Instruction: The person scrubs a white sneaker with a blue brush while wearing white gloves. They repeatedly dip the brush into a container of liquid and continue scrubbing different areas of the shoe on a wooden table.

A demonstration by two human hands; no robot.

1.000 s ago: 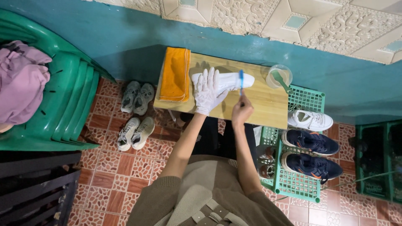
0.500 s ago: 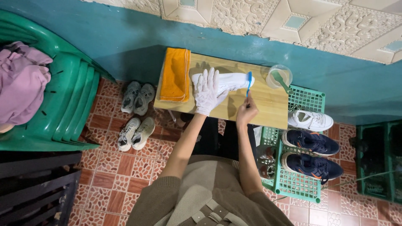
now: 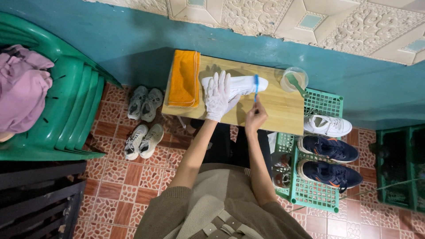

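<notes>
- While the left hand (image 3: 218,95), in a white glove, lies flat with spread fingers on the white shoe (image 3: 241,84), the right hand (image 3: 255,117) is closed around a blue brush (image 3: 256,86).
- The brush tip touches the right end of the shoe.
- The shoe lies on its side in the middle of the wooden surface (image 3: 287,110).
- An orange cloth (image 3: 184,79) lies at the left end of the surface.
- A clear cup (image 3: 294,79) with a green spoon stands at the far right corner, near the brush.
- I think a wide swing of the brush could knock the cup over.
- The shoe might slide if the flat hand lets up.
- More shoes sit in a green crate (image 3: 323,104) on the right.
</notes>
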